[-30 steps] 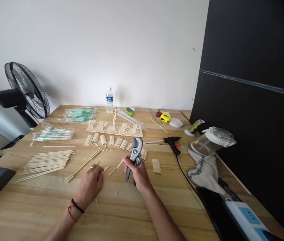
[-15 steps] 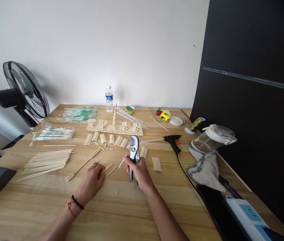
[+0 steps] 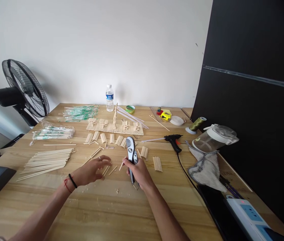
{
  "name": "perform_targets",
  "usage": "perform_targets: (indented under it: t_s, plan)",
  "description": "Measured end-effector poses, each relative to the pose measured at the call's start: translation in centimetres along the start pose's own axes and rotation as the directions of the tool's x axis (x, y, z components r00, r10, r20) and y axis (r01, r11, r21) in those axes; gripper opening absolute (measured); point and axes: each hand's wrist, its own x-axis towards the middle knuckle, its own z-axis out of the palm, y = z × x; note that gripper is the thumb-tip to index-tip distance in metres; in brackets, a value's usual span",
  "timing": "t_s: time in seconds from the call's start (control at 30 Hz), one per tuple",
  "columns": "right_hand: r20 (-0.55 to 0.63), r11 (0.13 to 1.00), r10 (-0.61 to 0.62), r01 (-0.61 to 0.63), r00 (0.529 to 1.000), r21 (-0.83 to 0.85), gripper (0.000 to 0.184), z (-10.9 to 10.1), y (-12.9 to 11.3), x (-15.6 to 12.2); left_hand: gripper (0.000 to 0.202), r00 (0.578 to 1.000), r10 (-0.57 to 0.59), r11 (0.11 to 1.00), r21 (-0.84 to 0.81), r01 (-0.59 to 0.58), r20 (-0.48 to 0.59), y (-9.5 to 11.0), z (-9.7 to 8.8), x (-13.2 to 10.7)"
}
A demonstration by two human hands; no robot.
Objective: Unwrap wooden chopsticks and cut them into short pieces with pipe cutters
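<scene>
My right hand [image 3: 139, 172] is wrapped round the grips of grey pruning shears [image 3: 131, 152], which point away from me. A short stick [image 3: 122, 164] shows by its thumb and fingers; I cannot tell if they pinch it. My left hand [image 3: 90, 170] hovers low over the table with thumb and fingers apart, holding nothing. Just under its fingertips lie short cut sticks [image 3: 106, 170], and another short piece [image 3: 112, 170] lies between the two hands. Beyond them runs a row of small stick panels [image 3: 119, 140]. Behind that row lies a long stick-built model [image 3: 114, 128] with an upright post.
Long sticks [image 3: 47, 162] lie in a pile at left, with wrapped chopsticks [image 3: 53, 130] behind. A glue gun [image 3: 173, 142] trails its cable at right, near a cloth [image 3: 204, 167], a clear jar [image 3: 214, 137] and a power strip [image 3: 249, 214]. A water bottle [image 3: 109, 98] stands behind.
My left hand has lifted off the short sticks and shifted slightly left, its fingers spreading apart. The shears in my right hand have tilted a little to the left.
</scene>
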Motion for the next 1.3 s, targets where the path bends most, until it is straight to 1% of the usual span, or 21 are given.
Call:
perform_targets:
  t_s: [0.13, 0.3, 0.47, 0.53, 0.63, 0.7, 0.8, 0.87, 1.0, 1.13, 1.3]
  plan:
    - [-0.004, 1.0, 0.002, -0.002, 1.0, 0.006, 0.035, 0.0, 0.0, 0.1, 0.048, 0.999, 0.016, 1.0, -0.012, -0.016, 0.046, 0.0, -0.2, 0.6]
    - [0.016, 1.0, 0.023, -0.023, 1.0, 0.002, 0.035, -0.1, 0.1, 0.0, 0.037, 0.997, 0.022, 1.0, 0.006, -0.023, 0.067, -0.1, -0.1, 0.7]
    - [0.029, 0.999, 0.036, -0.036, 0.999, -0.004, 0.034, -0.2, -0.1, -0.1, 0.03, 0.998, 0.052, 0.997, -0.058, -0.05, 0.028, -0.6, 0.3, 0.6]
    - [0.034, 0.999, 0.042, -0.042, 0.999, 0.0, 0.034, -0.1, -0.2, -0.1, 0.031, 0.998, 0.057, 0.996, -0.07, -0.056, 0.006, -0.6, 0.5, 0.6]
    - [0.041, 0.998, 0.055, -0.055, 0.998, 0.011, 0.032, 0.0, -0.5, -0.3, 0.04, 0.999, 0.038, 0.998, -0.052, -0.04, -0.026, -0.4, 0.8, 0.8]
    - [0.043, 0.997, 0.073, -0.075, 0.996, 0.024, 0.032, 0.1, -0.7, -0.4, 0.043, 0.995, 0.047, 0.999, -0.02, -0.049, -0.085, 0.0, 1.0, 1.0]
    - [0.055, 0.993, 0.108, -0.109, 0.993, 0.034, 0.034, 0.3, -0.7, -0.6, 0.041, 0.971, 0.101, 0.995, 0.004, -0.103, -0.216, 0.6, 1.5, 1.1]
    - [0.072, 0.992, 0.117, -0.12, 0.991, 0.03, 0.036, 0.5, -0.6, -0.8, 0.043, 0.961, 0.11, 0.993, -0.009, -0.116, -0.253, 1.1, 1.8, 0.9]
    - [0.113, 0.994, 0.105, -0.106, 0.988, 0.006, 0.036, 0.8, -0.4, -1.2, 0.053, 0.959, 0.115, 0.991, -0.034, -0.128, -0.26, 1.6, 2.5, 0.3]
    - [0.153, 0.995, 0.104, -0.101, 0.983, -0.025, 0.039, 1.0, -0.4, -1.5, 0.049, 0.952, 0.159, 0.986, -0.01, -0.167, -0.26, 1.7, 3.2, 0.0]
    - [0.185, 0.995, 0.101, -0.096, 0.978, -0.04, 0.043, 1.1, -0.2, -1.6, 0.054, 0.95, 0.204, 0.979, 0.035, -0.201, -0.238, 2.1, 3.4, -0.2]
